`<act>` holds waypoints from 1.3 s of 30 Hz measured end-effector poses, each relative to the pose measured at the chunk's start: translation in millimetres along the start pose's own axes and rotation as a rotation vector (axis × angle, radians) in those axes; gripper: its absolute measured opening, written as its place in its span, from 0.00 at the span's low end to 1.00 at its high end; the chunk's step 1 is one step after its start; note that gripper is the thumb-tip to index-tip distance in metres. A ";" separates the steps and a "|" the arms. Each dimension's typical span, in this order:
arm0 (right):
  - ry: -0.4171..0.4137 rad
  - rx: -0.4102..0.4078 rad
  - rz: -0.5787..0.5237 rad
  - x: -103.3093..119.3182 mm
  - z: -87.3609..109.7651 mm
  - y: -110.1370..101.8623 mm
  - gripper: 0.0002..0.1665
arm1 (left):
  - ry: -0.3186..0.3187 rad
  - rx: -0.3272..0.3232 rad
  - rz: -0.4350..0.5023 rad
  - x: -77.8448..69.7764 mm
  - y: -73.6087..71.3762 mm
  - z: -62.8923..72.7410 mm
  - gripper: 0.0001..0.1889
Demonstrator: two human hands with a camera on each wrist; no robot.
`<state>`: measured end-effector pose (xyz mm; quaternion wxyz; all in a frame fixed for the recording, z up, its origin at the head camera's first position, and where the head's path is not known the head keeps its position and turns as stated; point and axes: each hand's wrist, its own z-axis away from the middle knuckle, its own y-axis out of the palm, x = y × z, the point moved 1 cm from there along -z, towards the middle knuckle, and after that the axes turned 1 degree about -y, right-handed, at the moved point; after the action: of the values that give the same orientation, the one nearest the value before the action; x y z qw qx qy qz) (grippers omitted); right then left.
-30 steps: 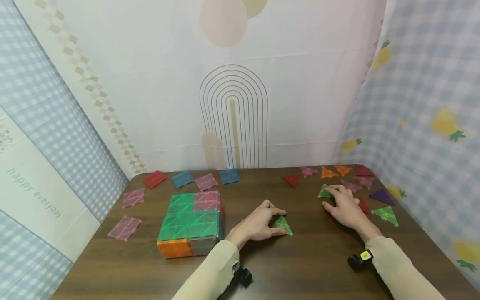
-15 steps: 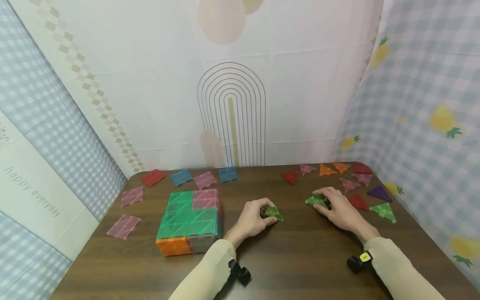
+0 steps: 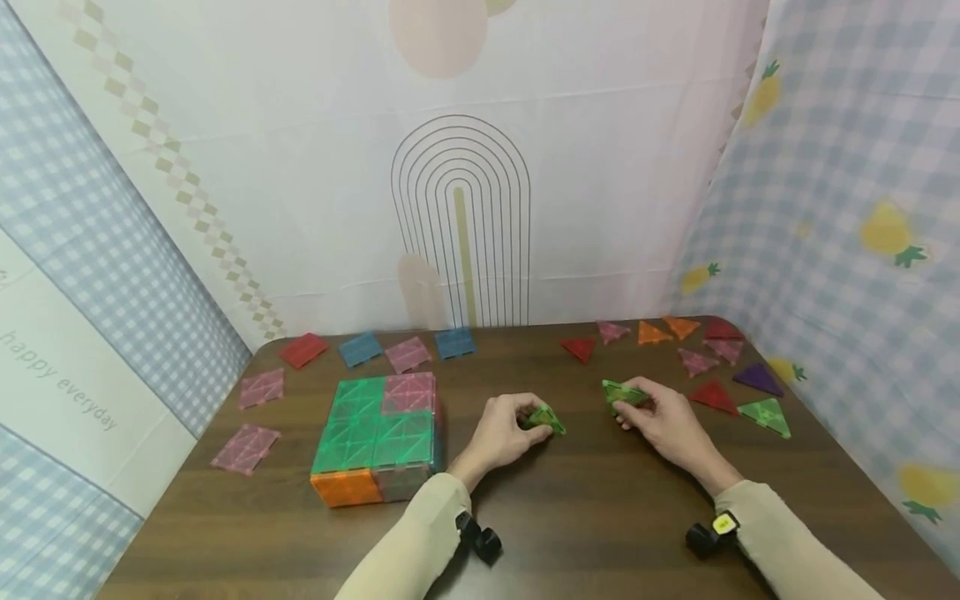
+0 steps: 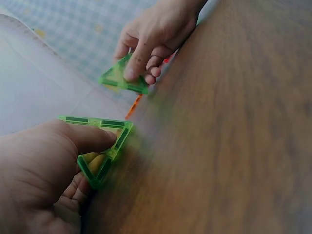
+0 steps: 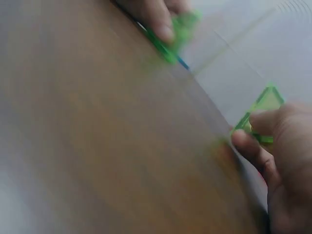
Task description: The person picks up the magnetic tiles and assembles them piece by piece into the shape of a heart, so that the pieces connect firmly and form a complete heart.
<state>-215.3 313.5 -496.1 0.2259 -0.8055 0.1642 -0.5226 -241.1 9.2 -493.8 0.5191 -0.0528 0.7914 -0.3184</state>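
My left hand (image 3: pixel 501 432) pinches a green translucent triangular magnetic tile (image 4: pixel 124 134) between thumb and fingers, tilted just above the table. To its right, my right hand (image 3: pixel 666 417) grips a second green triangular tile (image 3: pixel 621 392), also raised and tilted. In the left wrist view the thumb lies across the face of the left tile, and the right hand's tile (image 4: pixel 119 78) shows beyond it. The two tiles are apart, with a gap between the hands. Fingers behind each tile are partly hidden.
A low box of magnetic tiles (image 3: pixel 375 433), green and pink on top, stands left of my left hand. Square tiles, such as a blue one (image 3: pixel 455 343), lie at the back left. Several triangles, including a red one (image 3: pixel 714 397) and a purple one (image 3: pixel 759 379), lie at the right.
Both hands have lifted their green triangles from the table. The right hand has come left with its tile, and the left hand has drawn slightly back left, tilting its own.
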 end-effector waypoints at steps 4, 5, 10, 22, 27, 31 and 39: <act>0.003 0.066 -0.160 17.0 -1.3 24.0 0.09 | -0.003 0.002 0.005 -1.0 -0.4 0.8 0.05; 0.004 0.080 -0.188 21.0 -2.5 29.7 0.09 | -0.003 0.002 0.002 -1.1 -0.4 0.6 0.05; -0.010 0.120 -0.191 34.4 -8.5 49.1 0.06 | 0.001 -0.006 -0.009 -1.3 -0.2 -1.5 0.05; 0.051 0.111 -0.185 31.9 -1.4 44.5 0.26 | -0.016 0.006 -0.010 -1.1 0.4 -1.8 0.05; -0.037 -0.018 -0.142 18.3 2.4 23.6 0.32 | -0.009 0.001 -0.016 -1.8 -1.0 -1.8 0.06; -0.069 -0.169 -0.031 4.5 7.6 -8.3 0.33 | -0.008 -0.002 -0.015 -2.1 -2.2 -2.3 0.06; 0.142 -0.298 0.320 -32.2 35.9 -85.6 0.35 | -0.012 0.010 -0.010 -1.2 -0.8 -0.2 0.06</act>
<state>-192.9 408.8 -487.5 0.1722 -0.7549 0.3808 -0.5055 -240.9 9.2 -492.4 0.5225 -0.0562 0.7864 -0.3246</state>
